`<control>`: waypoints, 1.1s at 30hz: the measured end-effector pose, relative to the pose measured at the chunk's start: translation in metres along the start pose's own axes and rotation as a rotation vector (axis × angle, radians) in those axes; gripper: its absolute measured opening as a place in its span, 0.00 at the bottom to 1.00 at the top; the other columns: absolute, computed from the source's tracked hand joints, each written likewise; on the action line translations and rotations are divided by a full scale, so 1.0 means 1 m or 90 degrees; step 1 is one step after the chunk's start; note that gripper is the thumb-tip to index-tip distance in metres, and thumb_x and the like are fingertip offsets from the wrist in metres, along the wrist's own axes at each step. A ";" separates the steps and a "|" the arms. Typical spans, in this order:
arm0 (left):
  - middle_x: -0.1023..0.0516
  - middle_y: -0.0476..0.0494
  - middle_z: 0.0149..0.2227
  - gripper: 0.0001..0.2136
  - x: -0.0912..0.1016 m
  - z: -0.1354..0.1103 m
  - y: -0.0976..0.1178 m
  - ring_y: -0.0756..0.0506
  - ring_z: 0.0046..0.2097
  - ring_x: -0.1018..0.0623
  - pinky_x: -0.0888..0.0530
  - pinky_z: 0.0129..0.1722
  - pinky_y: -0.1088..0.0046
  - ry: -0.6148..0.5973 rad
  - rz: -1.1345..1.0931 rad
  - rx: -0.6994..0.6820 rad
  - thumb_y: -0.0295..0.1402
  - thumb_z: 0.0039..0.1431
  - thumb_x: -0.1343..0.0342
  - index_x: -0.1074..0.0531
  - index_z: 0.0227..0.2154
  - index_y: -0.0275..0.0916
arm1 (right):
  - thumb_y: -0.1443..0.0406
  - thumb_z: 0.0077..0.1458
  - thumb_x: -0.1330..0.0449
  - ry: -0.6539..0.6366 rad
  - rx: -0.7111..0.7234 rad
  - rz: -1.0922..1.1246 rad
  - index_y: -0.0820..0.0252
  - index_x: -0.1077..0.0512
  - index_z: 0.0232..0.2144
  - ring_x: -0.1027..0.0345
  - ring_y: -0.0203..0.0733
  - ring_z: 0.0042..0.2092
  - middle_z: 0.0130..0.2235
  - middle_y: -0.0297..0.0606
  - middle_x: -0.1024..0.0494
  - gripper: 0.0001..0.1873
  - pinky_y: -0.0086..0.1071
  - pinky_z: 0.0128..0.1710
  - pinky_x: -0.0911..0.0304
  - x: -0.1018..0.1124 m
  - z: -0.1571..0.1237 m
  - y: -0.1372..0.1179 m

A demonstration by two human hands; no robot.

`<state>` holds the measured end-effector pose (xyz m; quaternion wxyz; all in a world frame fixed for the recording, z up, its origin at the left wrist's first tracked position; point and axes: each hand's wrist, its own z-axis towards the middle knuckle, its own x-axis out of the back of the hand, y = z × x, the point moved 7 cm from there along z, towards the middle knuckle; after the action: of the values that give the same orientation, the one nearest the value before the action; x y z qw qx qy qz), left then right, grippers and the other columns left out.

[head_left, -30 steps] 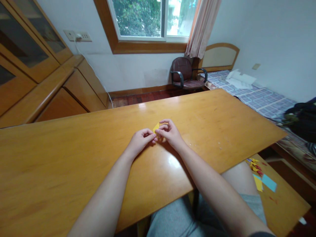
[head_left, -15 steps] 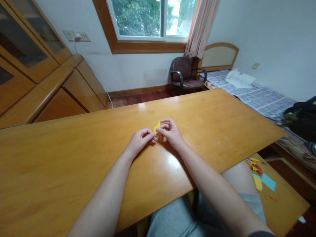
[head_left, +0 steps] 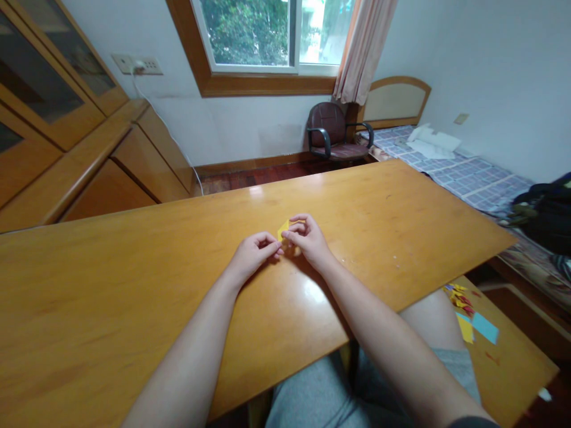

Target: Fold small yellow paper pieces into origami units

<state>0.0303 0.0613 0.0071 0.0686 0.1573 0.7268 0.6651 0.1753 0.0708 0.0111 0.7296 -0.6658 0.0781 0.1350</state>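
Observation:
A small folded yellow paper piece [head_left: 282, 229] is pinched between both hands above the wooden table [head_left: 111, 285], near its middle. My left hand [head_left: 252, 254] is curled, its fingertips pressed on the paper's lower left edge. My right hand [head_left: 307, 239] is closed round the paper's right side, fingers bent over it. Most of the paper is hidden behind the fingers.
A lower wooden surface [head_left: 504, 362] at the right bears coloured paper pieces [head_left: 473, 324]. Wooden cabinets [head_left: 66, 131] line the left wall. A dark chair [head_left: 332, 134] stands under the window. A bed [head_left: 473, 175] with a dark bag [head_left: 546, 208] lies at the right.

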 end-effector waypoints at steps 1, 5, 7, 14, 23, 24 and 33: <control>0.19 0.43 0.27 0.17 0.000 0.000 0.001 0.47 0.28 0.22 0.27 0.33 0.71 0.000 0.001 0.002 0.46 0.49 0.34 0.27 0.26 0.37 | 0.60 0.43 0.29 -0.001 0.000 -0.001 0.55 0.37 0.38 0.35 0.32 0.23 0.24 0.23 0.26 0.24 0.29 0.27 0.39 0.000 0.000 0.000; 0.19 0.42 0.28 0.15 -0.001 -0.001 0.004 0.47 0.28 0.22 0.26 0.34 0.70 -0.005 -0.006 0.003 0.45 0.49 0.35 0.26 0.26 0.36 | 0.59 0.42 0.29 0.003 0.003 0.000 0.55 0.37 0.38 0.36 0.32 0.23 0.24 0.23 0.26 0.25 0.28 0.26 0.40 0.001 0.000 0.000; 0.19 0.42 0.28 0.15 -0.002 -0.002 0.004 0.47 0.29 0.22 0.26 0.34 0.70 -0.009 -0.013 0.002 0.44 0.49 0.35 0.26 0.26 0.36 | 0.59 0.42 0.29 0.005 0.004 0.000 0.55 0.37 0.38 0.35 0.31 0.23 0.24 0.23 0.26 0.25 0.28 0.26 0.40 0.001 0.001 -0.001; 0.19 0.41 0.28 0.16 -0.001 0.000 0.000 0.46 0.30 0.21 0.25 0.35 0.69 -0.022 -0.034 0.006 0.46 0.51 0.37 0.25 0.27 0.36 | 0.59 0.42 0.29 0.023 0.005 -0.004 0.56 0.37 0.37 0.36 0.31 0.23 0.24 0.24 0.26 0.24 0.28 0.26 0.40 0.004 0.002 0.000; 0.20 0.44 0.27 0.16 -0.001 0.000 0.001 0.47 0.29 0.22 0.27 0.34 0.71 -0.009 0.029 -0.021 0.47 0.51 0.36 0.27 0.26 0.37 | 0.59 0.40 0.29 0.015 -0.006 0.003 0.55 0.37 0.37 0.36 0.31 0.22 0.24 0.22 0.26 0.25 0.28 0.26 0.40 0.001 0.000 -0.001; 0.20 0.44 0.27 0.16 -0.001 0.000 0.001 0.47 0.29 0.22 0.27 0.34 0.71 -0.010 0.029 -0.020 0.47 0.51 0.36 0.27 0.26 0.38 | 0.58 0.40 0.29 0.016 -0.006 0.000 0.55 0.37 0.37 0.36 0.31 0.22 0.24 0.22 0.26 0.25 0.28 0.26 0.40 0.001 0.000 -0.001; 0.20 0.45 0.28 0.14 -0.002 0.001 0.001 0.47 0.30 0.22 0.27 0.35 0.71 -0.020 0.030 -0.037 0.45 0.53 0.37 0.27 0.27 0.37 | 0.58 0.42 0.29 0.012 0.002 -0.008 0.55 0.37 0.37 0.36 0.31 0.22 0.24 0.23 0.26 0.25 0.28 0.26 0.39 0.001 0.000 -0.002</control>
<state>0.0324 0.0618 0.0083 0.0688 0.1829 0.7018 0.6850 0.1771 0.0703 0.0125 0.7308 -0.6663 0.0811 0.1237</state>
